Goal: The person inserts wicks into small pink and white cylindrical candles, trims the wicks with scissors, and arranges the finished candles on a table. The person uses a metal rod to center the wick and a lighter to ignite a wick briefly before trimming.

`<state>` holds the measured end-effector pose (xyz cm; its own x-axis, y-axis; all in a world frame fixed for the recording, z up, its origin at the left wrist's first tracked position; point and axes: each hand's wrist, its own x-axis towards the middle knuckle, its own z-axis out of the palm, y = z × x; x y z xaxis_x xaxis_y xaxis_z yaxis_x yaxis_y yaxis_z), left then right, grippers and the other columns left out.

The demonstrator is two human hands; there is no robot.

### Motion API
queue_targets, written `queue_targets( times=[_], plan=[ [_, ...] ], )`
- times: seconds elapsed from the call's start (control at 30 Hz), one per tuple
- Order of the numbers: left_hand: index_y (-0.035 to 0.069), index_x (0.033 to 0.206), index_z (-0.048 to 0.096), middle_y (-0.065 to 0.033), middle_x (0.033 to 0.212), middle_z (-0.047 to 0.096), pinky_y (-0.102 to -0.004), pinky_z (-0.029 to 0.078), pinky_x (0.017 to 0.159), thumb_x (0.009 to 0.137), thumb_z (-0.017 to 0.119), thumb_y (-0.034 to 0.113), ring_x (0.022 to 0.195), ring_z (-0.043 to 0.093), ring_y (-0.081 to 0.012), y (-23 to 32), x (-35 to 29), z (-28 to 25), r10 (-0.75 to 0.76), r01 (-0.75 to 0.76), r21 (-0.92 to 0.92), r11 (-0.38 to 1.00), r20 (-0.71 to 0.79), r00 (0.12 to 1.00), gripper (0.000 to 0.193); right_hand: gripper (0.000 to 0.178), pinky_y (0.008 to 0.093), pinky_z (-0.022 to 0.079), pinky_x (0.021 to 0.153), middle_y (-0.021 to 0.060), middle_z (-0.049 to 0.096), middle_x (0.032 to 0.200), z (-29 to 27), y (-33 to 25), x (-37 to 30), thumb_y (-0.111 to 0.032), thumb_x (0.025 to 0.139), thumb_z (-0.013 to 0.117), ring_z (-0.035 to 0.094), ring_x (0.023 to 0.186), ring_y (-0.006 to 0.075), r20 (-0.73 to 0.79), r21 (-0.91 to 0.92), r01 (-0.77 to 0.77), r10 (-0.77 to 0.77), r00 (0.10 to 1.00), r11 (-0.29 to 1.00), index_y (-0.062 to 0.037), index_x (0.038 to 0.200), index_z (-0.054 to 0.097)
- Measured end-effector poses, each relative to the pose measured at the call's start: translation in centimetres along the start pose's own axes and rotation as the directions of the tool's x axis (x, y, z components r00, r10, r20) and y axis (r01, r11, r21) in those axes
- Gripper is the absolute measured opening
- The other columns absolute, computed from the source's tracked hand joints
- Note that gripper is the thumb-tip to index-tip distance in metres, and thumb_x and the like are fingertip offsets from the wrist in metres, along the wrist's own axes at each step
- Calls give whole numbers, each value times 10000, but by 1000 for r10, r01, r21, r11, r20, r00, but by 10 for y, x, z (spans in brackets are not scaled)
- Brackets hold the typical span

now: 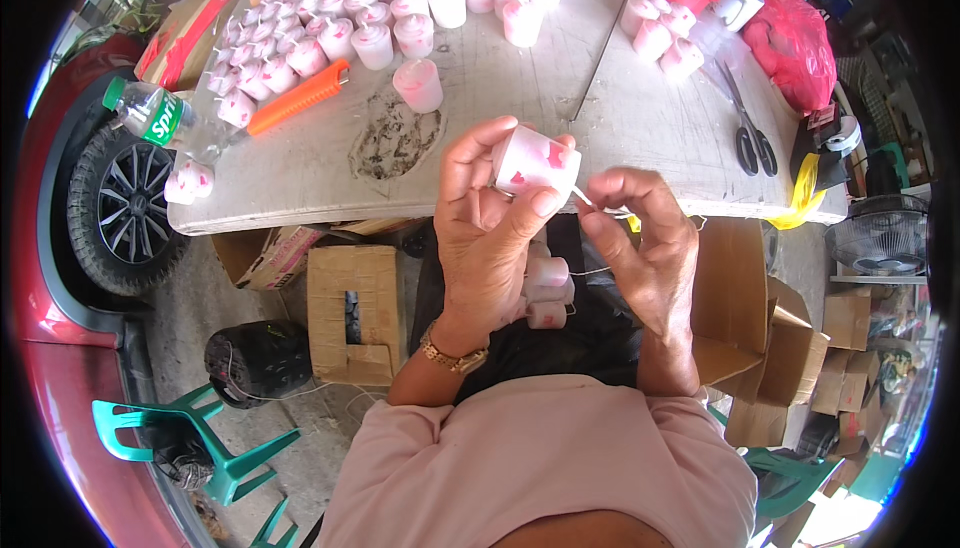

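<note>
My left hand [485,233] is wrapped round a short white-and-pink candle [530,163] with red patches, tipped on its side above the near table edge. From the candle's right end a thin pale wick [580,194] sticks out, and my right hand [640,243] pinches it between thumb and forefinger. Several similar candles [548,273] lie on my lap below my hands. A lone candle [418,86] stands on the table, just beyond my left hand. Rows of wicked candles [390,8] fill the far left of the tabletop.
On the white table [480,78] lie an orange cutter [298,100], a thin metal rod [600,60] and black-handled scissors [752,138]. A second candle cluster [660,33] stands right, near a pink bag [790,53]. A plastic bottle [150,113] is left. Cardboard boxes [355,313] sit below.
</note>
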<state>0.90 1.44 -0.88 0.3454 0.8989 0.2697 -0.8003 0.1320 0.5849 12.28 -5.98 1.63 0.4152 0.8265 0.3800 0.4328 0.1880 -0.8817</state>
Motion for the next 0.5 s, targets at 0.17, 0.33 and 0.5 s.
queue_targets(
  times=[0.17,0.33,0.5],
  plan=[
    [25,1319,414,-125,1197,548,-368,484,970,833,668,-69,1168,568,-263,-2,1,-2,11,-13,45,999,64,998,556,106,238,486,666,56,663,820,-7,0,-3,30,813,687,618,751,114,17,-18,-41,42,999,999,-15,901,649],
    [24,1356,380,-117,1230,502,-367,473,991,813,680,-93,1179,553,-255,-6,-1,-4,12,-29,130,991,134,991,632,108,247,486,650,63,649,803,-4,-6,2,58,811,663,617,732,132,18,-157,85,-83,996,984,-5,898,652],
    [41,1401,333,-106,1235,464,-371,482,989,793,696,-102,1180,541,-240,-5,-1,-6,24,-42,190,981,98,995,723,145,253,493,661,77,640,820,-2,-9,3,99,811,641,618,737,143,37,-151,113,-109,993,982,4,919,656]
  ],
)
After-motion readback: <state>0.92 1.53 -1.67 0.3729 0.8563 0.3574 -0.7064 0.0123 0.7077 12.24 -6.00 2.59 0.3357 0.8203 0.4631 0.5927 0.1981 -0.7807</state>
